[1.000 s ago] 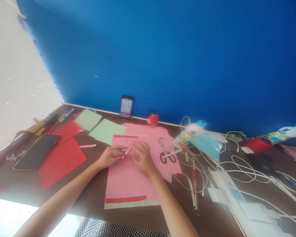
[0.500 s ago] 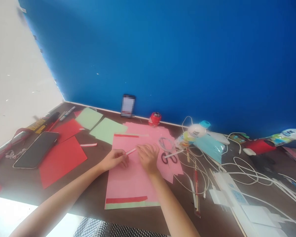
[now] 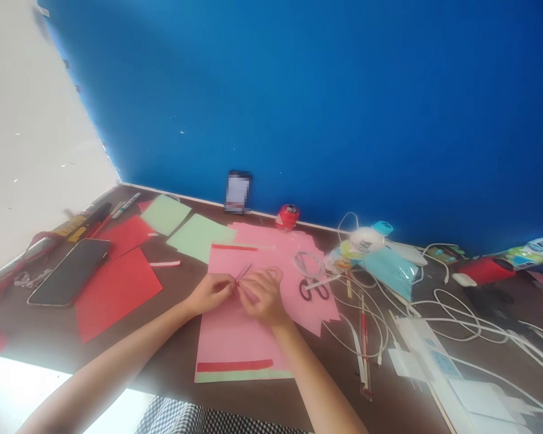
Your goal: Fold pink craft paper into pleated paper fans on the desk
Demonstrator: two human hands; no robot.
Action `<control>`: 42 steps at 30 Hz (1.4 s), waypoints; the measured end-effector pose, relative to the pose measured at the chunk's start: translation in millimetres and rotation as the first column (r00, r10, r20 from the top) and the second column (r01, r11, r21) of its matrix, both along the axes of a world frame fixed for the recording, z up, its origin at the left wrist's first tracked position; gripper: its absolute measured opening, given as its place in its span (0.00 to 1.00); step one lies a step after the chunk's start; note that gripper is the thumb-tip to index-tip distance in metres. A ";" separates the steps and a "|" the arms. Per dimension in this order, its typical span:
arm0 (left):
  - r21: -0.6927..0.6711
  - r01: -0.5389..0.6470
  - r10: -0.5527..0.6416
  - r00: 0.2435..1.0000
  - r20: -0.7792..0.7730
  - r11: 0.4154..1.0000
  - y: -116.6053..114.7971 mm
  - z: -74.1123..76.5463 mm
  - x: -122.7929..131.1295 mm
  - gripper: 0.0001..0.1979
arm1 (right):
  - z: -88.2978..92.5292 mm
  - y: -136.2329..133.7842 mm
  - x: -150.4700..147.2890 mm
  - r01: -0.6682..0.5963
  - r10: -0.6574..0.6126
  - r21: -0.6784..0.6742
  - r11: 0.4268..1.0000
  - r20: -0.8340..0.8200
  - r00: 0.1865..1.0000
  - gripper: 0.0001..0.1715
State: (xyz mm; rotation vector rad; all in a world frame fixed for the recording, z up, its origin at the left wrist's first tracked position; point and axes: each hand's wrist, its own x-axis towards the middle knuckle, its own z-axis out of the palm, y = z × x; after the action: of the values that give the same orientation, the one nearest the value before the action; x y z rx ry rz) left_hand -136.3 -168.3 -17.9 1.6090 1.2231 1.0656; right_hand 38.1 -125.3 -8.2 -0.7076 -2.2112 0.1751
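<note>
Both hands pinch a small red strip over the pink sheet.

The left hand and right hand meet fingertip to fingertip on the strip, which tilts up toward 1 o'clock above the middle of the pink sheet. To handle it well, I judge both pinches should stay close together near the strip's end, so the thin paper does not buckle or tear. Scissors lie at 3 o'clock of the hands; a phone lies well apart at 9 o'clock, beside a red sheet.
</note>
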 end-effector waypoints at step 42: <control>-0.006 0.026 -0.026 0.999 0.043 1.000 1.4 2.1 -0.1 0.09 | -10.7 4.9 -7.9 -0.075 -0.026 -0.406 0.911 -0.236 0.971 0.06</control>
State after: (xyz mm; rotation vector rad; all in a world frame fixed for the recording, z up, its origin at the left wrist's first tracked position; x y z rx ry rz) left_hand -136.4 -166.9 -15.9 1.5851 1.1727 1.0736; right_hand 30.3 -120.4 -18.9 -0.8364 -1.9683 0.7222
